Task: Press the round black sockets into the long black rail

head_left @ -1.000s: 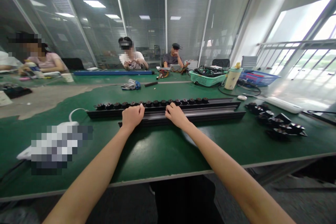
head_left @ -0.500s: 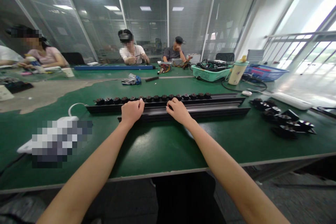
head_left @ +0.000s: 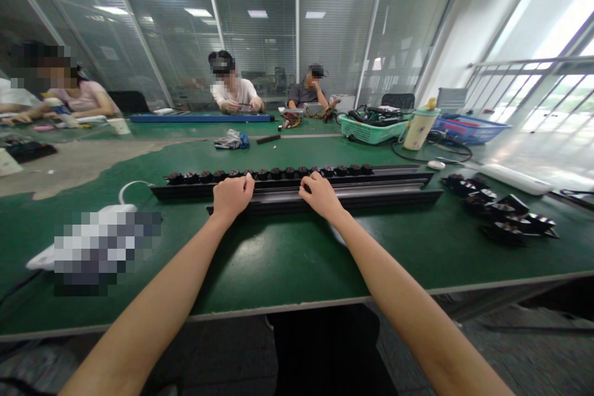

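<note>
Hands meet metal on a green-matted workbench (head_left: 288, 260): two long, dark, ribbed rails lie side by side across the matte surface, the far rail (head_left: 394, 174) carrying a row of small round black caps (head_left: 269, 173) along its left and middle stretch, the near rail (head_left: 371, 197) bare and faintly glossy. Both bare forearms stretch straight forward from the bench edge. The left hand (head_left: 232, 195) is curled into a loose fist, knuckles up, resting on the near rail's left end with its fingertips against the far rail. The right hand (head_left: 320, 194) lies palm down on the near rail, fingers bent and reaching to the capped row; whether either hand actually grips anything cannot be told. A heap of angular black parts (head_left: 505, 210) sits well apart to the right.
</note>
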A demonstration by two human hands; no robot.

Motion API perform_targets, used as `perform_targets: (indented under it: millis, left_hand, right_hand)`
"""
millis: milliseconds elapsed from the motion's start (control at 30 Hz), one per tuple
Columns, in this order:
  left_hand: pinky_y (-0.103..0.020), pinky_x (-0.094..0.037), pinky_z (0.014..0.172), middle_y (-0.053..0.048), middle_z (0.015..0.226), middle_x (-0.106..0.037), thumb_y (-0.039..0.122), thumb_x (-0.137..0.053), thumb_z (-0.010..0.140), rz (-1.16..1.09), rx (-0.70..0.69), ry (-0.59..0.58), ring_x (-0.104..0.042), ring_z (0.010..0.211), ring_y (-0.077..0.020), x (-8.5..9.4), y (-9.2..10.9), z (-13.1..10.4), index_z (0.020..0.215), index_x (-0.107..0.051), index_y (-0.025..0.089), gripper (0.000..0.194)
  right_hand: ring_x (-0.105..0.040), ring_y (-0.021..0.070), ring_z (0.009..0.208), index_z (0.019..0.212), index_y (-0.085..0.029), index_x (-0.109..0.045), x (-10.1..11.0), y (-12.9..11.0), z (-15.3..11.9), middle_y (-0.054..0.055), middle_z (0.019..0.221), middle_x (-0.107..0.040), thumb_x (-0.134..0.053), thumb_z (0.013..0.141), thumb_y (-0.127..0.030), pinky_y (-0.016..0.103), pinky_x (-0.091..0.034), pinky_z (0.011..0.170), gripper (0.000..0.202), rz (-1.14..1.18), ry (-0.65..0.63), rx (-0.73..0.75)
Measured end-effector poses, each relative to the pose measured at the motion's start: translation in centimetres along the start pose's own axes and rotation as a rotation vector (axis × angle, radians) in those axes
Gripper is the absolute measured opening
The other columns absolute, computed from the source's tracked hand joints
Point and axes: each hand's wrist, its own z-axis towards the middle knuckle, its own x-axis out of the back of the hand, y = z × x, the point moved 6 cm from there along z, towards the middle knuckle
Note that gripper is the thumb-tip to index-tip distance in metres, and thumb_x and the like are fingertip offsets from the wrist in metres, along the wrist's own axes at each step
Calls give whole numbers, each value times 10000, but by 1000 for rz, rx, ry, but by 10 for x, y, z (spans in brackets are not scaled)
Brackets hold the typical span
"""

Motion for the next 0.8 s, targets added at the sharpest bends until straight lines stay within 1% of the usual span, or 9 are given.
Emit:
perform_targets:
  millis: [233,533,800]
  left_hand:
    - [-385,-508,841,-170,936,-804,499,-214,1078,6,5,3,-755,953,-320,-1,0,1,962,-853,187,721]
    - [-397,-505,815,-174,939,-802,486,-191,1069,31,-1,-11,-757,948,-331,-3,-1,1,971,-859,187,738]
    - [-396,-500,812,-177,950,-802,481,-190,1071,40,-8,-15,-761,966,-335,-4,-1,1,976,-860,187,737]
  right_hand:
    - [-634,214,926,1065,-193,-760,2,-1,0,93,1104,-642,-572,1041,-229,305,-441,862,193,5,-1,-24]
    - [-624,199,892,1016,-205,-775,1,2,1,77,1071,-643,-592,1027,-217,299,-437,846,184,34,22,3]
    - [-647,208,931,1061,-190,-787,4,1,0,99,1130,-666,-550,1054,-222,304,-442,860,239,10,4,17]
